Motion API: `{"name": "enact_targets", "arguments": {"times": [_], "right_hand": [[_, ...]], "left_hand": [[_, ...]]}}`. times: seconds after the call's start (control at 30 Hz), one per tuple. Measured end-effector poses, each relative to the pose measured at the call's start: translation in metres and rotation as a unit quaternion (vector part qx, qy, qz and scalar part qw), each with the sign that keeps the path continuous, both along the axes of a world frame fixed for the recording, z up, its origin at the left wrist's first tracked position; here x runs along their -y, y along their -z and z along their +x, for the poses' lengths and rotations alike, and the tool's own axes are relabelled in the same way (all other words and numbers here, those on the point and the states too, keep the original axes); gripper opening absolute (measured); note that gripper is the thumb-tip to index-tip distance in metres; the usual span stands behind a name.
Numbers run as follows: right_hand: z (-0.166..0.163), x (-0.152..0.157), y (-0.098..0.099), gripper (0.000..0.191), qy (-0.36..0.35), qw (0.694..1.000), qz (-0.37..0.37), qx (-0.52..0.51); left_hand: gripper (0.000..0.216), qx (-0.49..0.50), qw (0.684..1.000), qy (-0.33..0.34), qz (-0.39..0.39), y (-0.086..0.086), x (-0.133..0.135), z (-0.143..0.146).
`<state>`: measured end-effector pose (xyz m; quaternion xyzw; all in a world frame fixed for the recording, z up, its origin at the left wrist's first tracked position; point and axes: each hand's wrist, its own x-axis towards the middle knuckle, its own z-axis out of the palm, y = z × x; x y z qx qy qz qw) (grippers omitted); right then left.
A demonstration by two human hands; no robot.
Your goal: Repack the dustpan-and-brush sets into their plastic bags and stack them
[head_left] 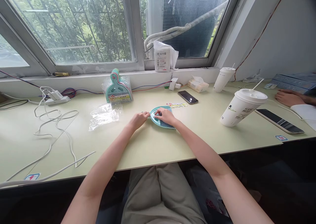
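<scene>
A small teal dustpan and brush set point(166, 126) lies flat on the pale green table in front of me, its blue-grey ridged or bristled part pointing right. My left hand point(139, 120) is closed around its handle end at the left. From the right, my right hand point(166, 116) reaches over the set, with fingers bent and pinching at its middle; the exact grip is partly hidden. Just behind it lies a printed label card point(178, 105). To the left rests a crumpled clear plastic bag point(105, 116). A stack of similar sets point(118, 89) in clear wrapping stands by the wall.
White cables point(58, 118) and a power strip point(58, 99) are at left. A phone point(188, 97), tissue pack point(197, 84) and two white cups point(243, 107) stand to the right. Another phone point(278, 120) lies near another person's hand point(287, 98). A yellow cutter point(61, 74) sits on the sill.
</scene>
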<state>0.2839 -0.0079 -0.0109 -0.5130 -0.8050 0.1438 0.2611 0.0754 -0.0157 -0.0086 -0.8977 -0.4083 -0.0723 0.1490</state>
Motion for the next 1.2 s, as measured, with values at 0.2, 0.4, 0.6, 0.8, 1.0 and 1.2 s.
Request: {"name": "enact_targets", "arguments": {"times": [0.2, 0.4, 0.6, 0.8, 1.0, 1.2], "right_hand": [[0.001, -0.003, 0.002, 0.02, -0.005, 1.0, -0.005, 0.001], [0.001, -0.007, 0.005, 0.02, -0.01, 1.0, -0.003, -0.002], [0.001, -0.006, 0.005, 0.019, -0.014, 1.0, -0.003, -0.008], [0.001, -0.006, 0.005, 0.017, -0.014, 1.0, -0.003, -0.014], [0.001, -0.007, 0.006, 0.018, -0.012, 1.0, -0.004, -0.013], [0.001, -0.012, 0.01, 0.017, -0.03, 1.0, -0.006, -0.008]], "left_hand": [[0.031, -0.019, 1.0, -0.007, -0.006, -0.004, 0.003, 0.003], [0.029, -0.013, 1.0, 0.002, -0.011, -0.005, 0.005, 0.003], [0.03, -0.034, 0.999, -0.001, 0.005, -0.004, 0.005, 0.002], [0.029, -0.032, 0.999, 0.003, 0.003, -0.005, 0.005, 0.002], [0.03, -0.021, 1.0, 0.008, -0.002, -0.004, 0.003, 0.002], [0.031, 0.006, 1.0, 0.015, -0.017, -0.003, 0.002, 0.002]]}}
